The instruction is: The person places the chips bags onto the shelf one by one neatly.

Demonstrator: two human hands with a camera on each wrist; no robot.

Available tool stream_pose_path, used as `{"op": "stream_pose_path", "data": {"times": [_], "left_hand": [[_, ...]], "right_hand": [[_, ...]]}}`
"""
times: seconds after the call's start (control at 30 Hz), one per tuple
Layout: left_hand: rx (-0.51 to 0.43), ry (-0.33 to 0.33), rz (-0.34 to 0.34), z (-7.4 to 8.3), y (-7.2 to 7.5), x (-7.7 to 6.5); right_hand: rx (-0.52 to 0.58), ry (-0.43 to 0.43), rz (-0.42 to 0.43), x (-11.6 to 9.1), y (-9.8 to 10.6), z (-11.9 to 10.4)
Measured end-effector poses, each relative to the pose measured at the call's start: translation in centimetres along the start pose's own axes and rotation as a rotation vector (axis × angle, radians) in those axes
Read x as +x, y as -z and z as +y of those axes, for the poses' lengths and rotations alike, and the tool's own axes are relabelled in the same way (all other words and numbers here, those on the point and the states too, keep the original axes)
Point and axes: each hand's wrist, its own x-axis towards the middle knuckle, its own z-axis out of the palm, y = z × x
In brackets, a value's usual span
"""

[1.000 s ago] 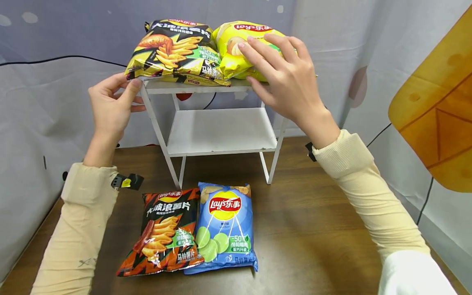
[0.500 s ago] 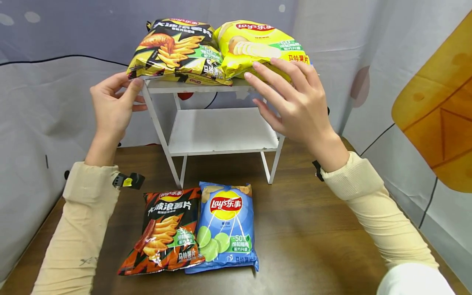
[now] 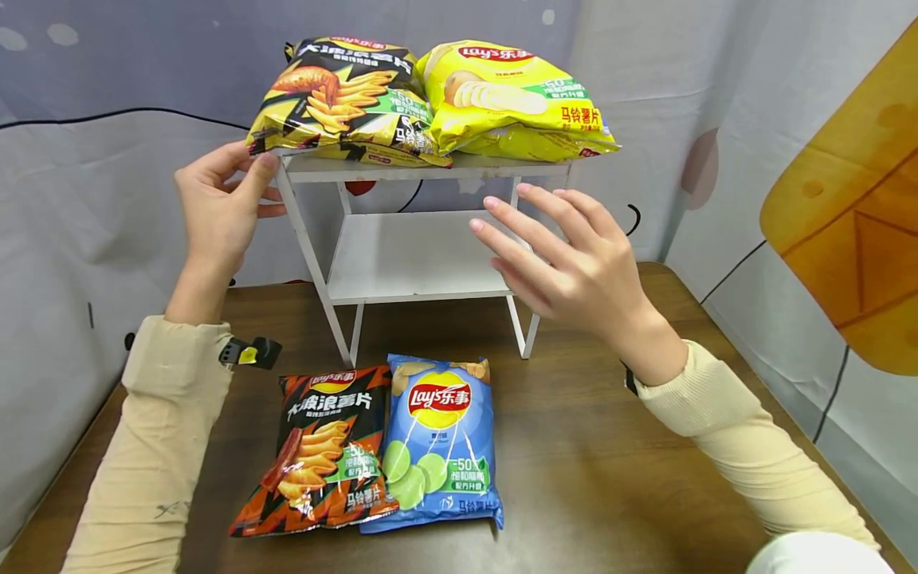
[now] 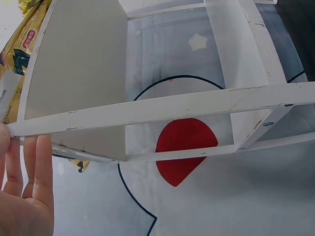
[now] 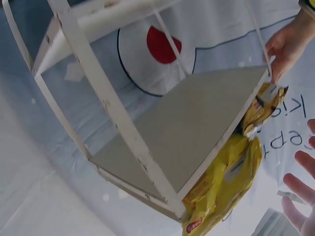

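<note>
A white two-tier metal rack (image 3: 423, 251) stands on the table. My left hand (image 3: 218, 203) pinches its upper left corner between thumb and fingers, also visible in the left wrist view. Beside that hand, a black-and-gold chip bag (image 3: 340, 92) lies on the top shelf over another gold bag. To its right, a yellow Lay's chip bag (image 3: 505, 92) rests on a second yellow bag (image 3: 527, 143). My right hand (image 3: 577, 259) hovers below and in front of these, fingers spread and holding nothing; in the right wrist view its fingers (image 5: 300, 184) are away from the bags.
A red-and-black chip bag (image 3: 330, 454) and a blue lime chip bag (image 3: 441, 442) lie side by side on the brown wooden table (image 3: 602, 446), in front of the rack. Patterned cloth hangs behind. An orange shape (image 3: 853, 231) shows at the right. Dark cables run along the cloth.
My right hand has come off the yellow chip bag and moved down and toward me, uncovering the bag's front. My left hand stays at the rack corner.
</note>
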Motion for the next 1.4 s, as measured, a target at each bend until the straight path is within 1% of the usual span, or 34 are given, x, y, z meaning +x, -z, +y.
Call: {"op": "stream_pose_path", "data": {"times": [0.23,0.43,0.67,0.97,1.13,1.4], "left_hand": [[0.004,-0.002,0.002,0.0,0.0,0.0],[0.011,-0.005,0.002,0.0,0.0,0.0],[0.011,-0.009,0.002,0.0,-0.1,0.0],[0.003,-0.006,0.001,0.0,0.0,0.0],[0.017,-0.003,0.002,0.0,0.1,0.1],[0.011,-0.002,0.005,-0.1,0.0,0.1]], "right_hand": [[-0.003,0.07,-0.019,-1.5,0.3,-1.9],[0.056,0.089,-0.057,-3.1,0.4,-3.7],[0.059,0.119,-0.103,-4.3,0.9,-6.0],[0.153,0.159,-0.135,-5.7,1.4,-8.9],[0.218,0.152,-0.192,-6.7,1.3,-10.6],[0.286,0.088,-0.328,-8.5,1.3,-13.2]]}}
